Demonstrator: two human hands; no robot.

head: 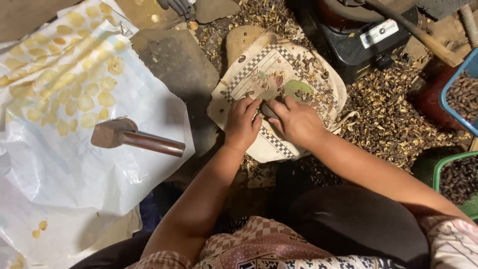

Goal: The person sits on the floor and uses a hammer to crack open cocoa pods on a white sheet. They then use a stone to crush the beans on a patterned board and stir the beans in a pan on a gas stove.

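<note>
My left hand (242, 123) and my right hand (295, 121) meet over a worn cloth with a checkered border (279, 69) draped on a stone. Between the fingertips of both hands sits a small dark nut (268, 110); both hands pinch it. Dark shell bits and husk pieces lie scattered over the cloth above my hands. A hammer (134, 138) with a rusty head and brown handle rests on a white plastic sheet (74, 169) to the left, apart from both hands.
Several pale yellow kernels (74, 74) are spread on the white sheet at upper left. Broken shells (388, 114) cover the ground at right. A blue basket (460, 92) and a green basket (455, 179) hold dark nuts. A black machine (363, 40) stands behind.
</note>
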